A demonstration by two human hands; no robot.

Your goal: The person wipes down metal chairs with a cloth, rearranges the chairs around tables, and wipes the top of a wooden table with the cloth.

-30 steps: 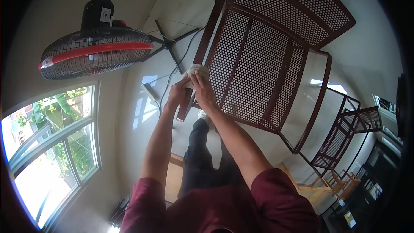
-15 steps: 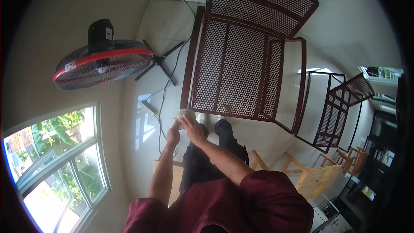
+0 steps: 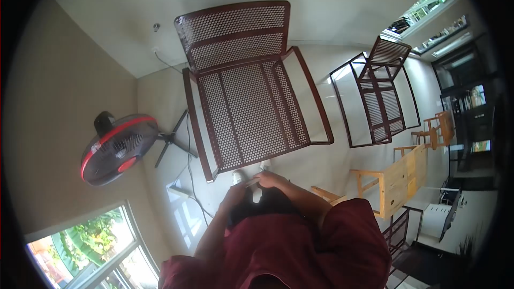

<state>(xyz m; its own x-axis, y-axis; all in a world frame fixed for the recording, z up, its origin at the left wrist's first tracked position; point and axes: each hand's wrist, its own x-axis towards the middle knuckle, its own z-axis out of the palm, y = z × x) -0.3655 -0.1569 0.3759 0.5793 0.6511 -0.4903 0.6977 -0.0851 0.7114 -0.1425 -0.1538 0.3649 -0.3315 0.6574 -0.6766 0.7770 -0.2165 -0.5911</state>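
Note:
Close in front of my body, both hands are closed on a small pale cloth (image 3: 257, 195), part of which hangs down between them. My left hand (image 3: 235, 194) grips its left side. My right hand (image 3: 272, 180) pinches the top right of it, and the fingers partly hide the cloth. Just beyond the hands stands a dark red metal chair (image 3: 251, 112) with a perforated seat and back. Its front edge is above my shoes (image 3: 239, 176), and neither hand touches it.
A black and red fan (image 3: 120, 150) stands left on crossed legs. A cable with a power strip (image 3: 179, 190) lies on the floor near it. A second metal chair (image 3: 381, 101) and a wooden bench-like piece (image 3: 399, 182) are to the right. A window (image 3: 96, 246) is at lower left.
My hands have drawn back from the chair's front left corner toward my body, with the cloth between them. The view has shifted, showing more of the wall and room at right.

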